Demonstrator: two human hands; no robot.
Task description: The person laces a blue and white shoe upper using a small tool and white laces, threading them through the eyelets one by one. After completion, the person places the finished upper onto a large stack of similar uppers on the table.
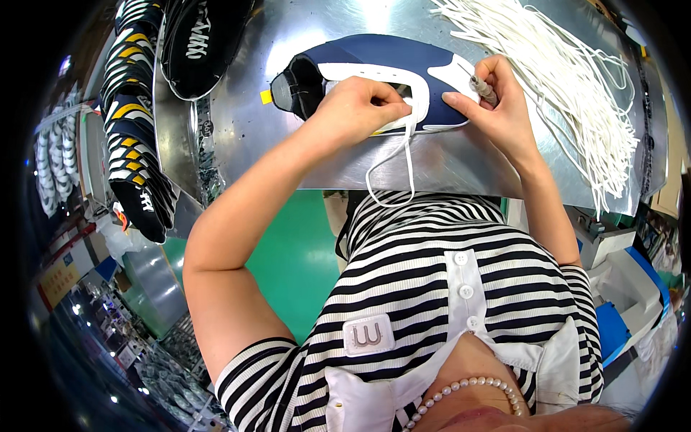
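A navy shoe upper (pixel 403 49) with white trim lies on its side on the metal table, its dark padded collar to the left. My left hand (pixel 356 109) rests over the opening, thumb and forefinger pinched at a white shoelace (pixel 411 147). The lace comes out by the white eyelet strip and hangs in a loop past the table's near edge. My right hand (pixel 504 108) is at the toe end, fingers curled round a small tool with a ridged metal handle (pixel 485 91). Its thumb touches the upper. The working tip of the tool cannot be made out.
A spread bundle of white laces (pixel 554 86) covers the table's right side. At the left stand a long stack of navy, white and yellow uppers (pixel 132 108) and a black upper (pixel 205 50). The metal table (pixel 241 144) ends just before my body, above a green floor (pixel 302 252).
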